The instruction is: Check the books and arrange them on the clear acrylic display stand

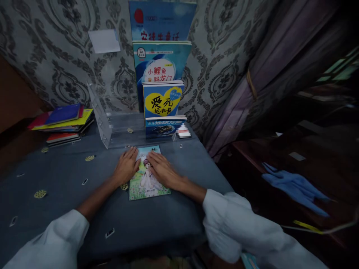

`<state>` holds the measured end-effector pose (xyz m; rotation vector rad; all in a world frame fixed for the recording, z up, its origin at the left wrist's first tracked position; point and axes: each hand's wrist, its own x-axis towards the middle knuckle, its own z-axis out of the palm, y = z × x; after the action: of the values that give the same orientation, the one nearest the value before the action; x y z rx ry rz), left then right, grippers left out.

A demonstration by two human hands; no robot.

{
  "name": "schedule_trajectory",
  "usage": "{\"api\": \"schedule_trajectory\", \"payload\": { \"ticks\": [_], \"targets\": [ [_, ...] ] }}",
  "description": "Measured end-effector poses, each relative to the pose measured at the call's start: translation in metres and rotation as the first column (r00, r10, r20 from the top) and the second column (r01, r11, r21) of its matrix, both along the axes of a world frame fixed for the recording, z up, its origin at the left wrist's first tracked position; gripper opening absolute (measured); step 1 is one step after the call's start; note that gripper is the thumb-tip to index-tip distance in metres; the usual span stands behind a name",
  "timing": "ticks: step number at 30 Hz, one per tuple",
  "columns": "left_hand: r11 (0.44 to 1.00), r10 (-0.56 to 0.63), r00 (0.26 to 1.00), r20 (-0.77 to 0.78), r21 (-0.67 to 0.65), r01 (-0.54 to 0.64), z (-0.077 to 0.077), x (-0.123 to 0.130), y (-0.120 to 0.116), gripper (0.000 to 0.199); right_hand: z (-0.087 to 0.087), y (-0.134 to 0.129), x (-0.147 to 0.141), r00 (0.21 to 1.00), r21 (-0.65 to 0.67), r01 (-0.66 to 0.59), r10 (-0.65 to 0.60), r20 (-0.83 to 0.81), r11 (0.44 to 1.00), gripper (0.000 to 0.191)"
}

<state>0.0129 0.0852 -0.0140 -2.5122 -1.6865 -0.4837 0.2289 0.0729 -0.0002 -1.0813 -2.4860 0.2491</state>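
Note:
A thin book (150, 185) with a drawn figure and flowers on its cover lies flat on the dark blue tablecloth (92, 209). My left hand (127, 164) rests along the book's left edge, fingers stretched forward. On the cover's right side lies my right hand (163, 168), flat with its fingers extended and covering part of the picture. Neither hand grips anything. Just beyond the book stands a clear plastic stepped rack (102, 123), where upright books rise in tiers, among them a yellow-and-blue book (162, 101) and a teal book (161, 61).
A pile of colourful books (63, 119) sits at the table's back left. Patterned wallpaper (64, 63) with a white card (104, 41) backs the table. To the right hang a tied curtain (238, 97) and, lower down, a blue cloth (294, 186) on a dark surface.

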Motion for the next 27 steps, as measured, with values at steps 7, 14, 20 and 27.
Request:
{"api": "schedule_trajectory", "payload": {
  "ticks": [7, 14, 20, 27],
  "targets": [
    [1.0, -0.006, 1.0, -0.011, 0.004, 0.006, 0.001, 0.001, 0.0, 0.049, -0.013, 0.032, -0.035, 0.994, -0.047, -0.097, 0.099, 0.05, 0.994, 0.052],
    [1.0, 0.005, 1.0, -0.028, -0.018, -0.006, 0.004, 0.003, -0.003, 0.05, -0.005, 0.046, -0.011, 0.996, -0.094, 0.071, -0.066, 0.054, 0.993, 0.055],
    [0.999, -0.009, 1.0, -0.024, -0.043, 0.008, 0.007, 0.003, -0.003, 0.051, -0.011, 0.044, 0.013, 0.995, -0.117, 0.091, -0.096, -0.039, 0.989, 0.053],
    [0.996, -0.043, 0.996, -0.082, -0.086, 0.036, 0.01, 0.001, -0.001, 0.054, -0.018, 0.051, 0.03, 0.99, -0.176, 0.022, -0.046, -0.131, 0.984, 0.05]
  ]
}}
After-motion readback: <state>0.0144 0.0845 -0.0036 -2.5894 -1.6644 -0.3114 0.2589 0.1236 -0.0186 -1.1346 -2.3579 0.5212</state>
